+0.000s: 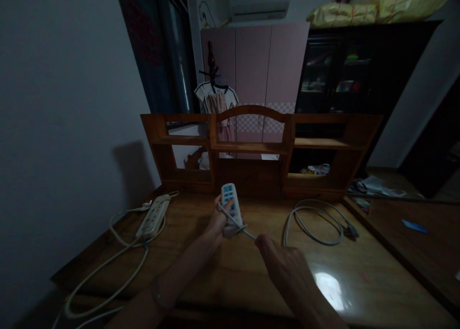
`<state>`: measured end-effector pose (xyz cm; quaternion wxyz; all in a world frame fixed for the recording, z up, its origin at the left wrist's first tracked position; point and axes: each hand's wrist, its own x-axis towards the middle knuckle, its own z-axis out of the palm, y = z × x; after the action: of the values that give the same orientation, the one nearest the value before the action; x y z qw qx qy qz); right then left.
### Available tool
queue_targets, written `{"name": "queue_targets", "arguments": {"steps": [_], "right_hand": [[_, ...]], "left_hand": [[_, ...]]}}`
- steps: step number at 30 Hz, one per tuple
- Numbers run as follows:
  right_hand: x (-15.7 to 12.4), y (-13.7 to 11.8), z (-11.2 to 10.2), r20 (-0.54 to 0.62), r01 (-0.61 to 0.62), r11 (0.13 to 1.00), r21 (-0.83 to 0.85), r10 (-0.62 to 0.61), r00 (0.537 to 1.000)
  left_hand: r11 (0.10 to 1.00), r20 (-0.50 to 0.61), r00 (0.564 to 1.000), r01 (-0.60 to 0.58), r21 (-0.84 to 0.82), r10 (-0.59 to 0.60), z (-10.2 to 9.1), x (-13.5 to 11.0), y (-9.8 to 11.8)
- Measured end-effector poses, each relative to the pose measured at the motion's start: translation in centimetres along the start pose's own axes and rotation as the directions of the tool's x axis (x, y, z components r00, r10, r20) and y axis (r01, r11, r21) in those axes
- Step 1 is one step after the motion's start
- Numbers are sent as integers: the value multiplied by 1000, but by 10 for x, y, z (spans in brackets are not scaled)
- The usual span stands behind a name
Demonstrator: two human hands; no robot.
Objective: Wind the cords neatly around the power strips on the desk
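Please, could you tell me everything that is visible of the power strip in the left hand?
The power strip is long, with rounded ends, white with blue patches on its face, and looks like plastic. The left hand holds it by the side, thumb over its face, which is turned up toward the camera. It seems raised above the desk, far end leaning slightly left. A pale cord crosses it slantwise and runs to the right hand. Socket details are too small to read.
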<state>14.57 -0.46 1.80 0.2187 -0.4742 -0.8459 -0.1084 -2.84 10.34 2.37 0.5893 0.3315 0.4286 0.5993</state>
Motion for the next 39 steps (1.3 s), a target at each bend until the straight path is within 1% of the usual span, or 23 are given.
{"name": "queue_targets", "arguments": {"steps": [2, 4, 7, 9, 13, 16, 18, 20, 22, 23, 24, 25, 27, 28, 31, 33, 34, 35, 37, 38, 39], "right_hand": [[1, 10, -3, -97, -57, 998, 1, 57, 994], [2, 16, -6, -185, -95, 995, 23, 98, 978], [4, 17, -9, -265, -138, 987, 80, 154, 952], [8, 14, -9, -288, -178, 979, 101, 200, 937], [21, 15, -2, -257, -275, 957, 92, 289, 922], [26, 24, 4, -214, -305, 946, 112, 323, 922], [23, 28, 3, -157, -274, 941, 198, 307, 939], [15, 28, -3, -56, -213, 905, 368, 250, 966], [4, 22, -12, 48, -176, 804, 568, 182, 982], [-1, 18, -17, 95, -177, 737, 653, 153, 984], [-5, 13, -20, 137, -192, 665, 722, 134, 981], [-9, 8, -22, 180, -222, 589, 777, 130, 975], [-13, 1, -19, 290, -319, 414, 853, 132, 948], [-13, -1, -15, 354, -372, 310, 875, 116, 928], [-8, -2, 1, 514, -514, -7, 858, -13, 858], [-3, 2, 9, 545, -554, -182, 812, -105, 832], [0, 4, 11, 537, -555, -265, 788, -146, 831], [3, 7, 12, 514, -544, -346, 765, -181, 838], [8, 11, 10, 445, -507, -482, 714, -246, 861], [10, 13, 8, 413, -491, -525, 695, -267, 870], [11, 15, 6, 392, -474, -546, 691, -268, 880]], "left_hand": [[1000, 46, 999, 8, 11, -9, 0, -7, 9], [1000, 73, 997, 11, 18, -12, 2, -13, 17], [1000, 85, 996, 1, 14, -3, 9, -20, 26], [1000, 86, 996, -7, 11, 6, 15, -23, 29], [1000, 95, 995, 9, 23, -11, 23, -29, 30], [998, 110, 992, 57, 42, -61, 23, -35, 31], [996, 117, 990, 77, 47, -82, 17, -39, 38], [994, 130, 986, 97, 56, -104, 10, -43, 48], [987, 167, 974, 145, 72, -155, 0, -47, 61], [982, 214, 959, 175, 67, -186, -4, -50, 66], [977, 292, 933, 208, 40, -210, -8, -52, 72], [970, 389, 894, 242, 5, -225, -11, -55, 75], [951, 587, 781, 303, -60, -212, -15, -59, 79], [946, 656, 731, 314, -82, -186, -16, -61, 79], [955, 778, 613, 291, -55, -141, -14, -68, 71], [973, 827, 549, 231, -13, -119, -12, -73, 64], [980, 841, 529, 201, 7, -114, -12, -75, 61], [985, 844, 526, 170, 14, -103, -12, -78, 59], [991, 825, 560, 136, -6, -72, -14, -82, 58], [990, 809, 584, 141, -23, -64, -14, -83, 58], [987, 794, 605, 152, -45, -57, -14, -83, 58]]}}
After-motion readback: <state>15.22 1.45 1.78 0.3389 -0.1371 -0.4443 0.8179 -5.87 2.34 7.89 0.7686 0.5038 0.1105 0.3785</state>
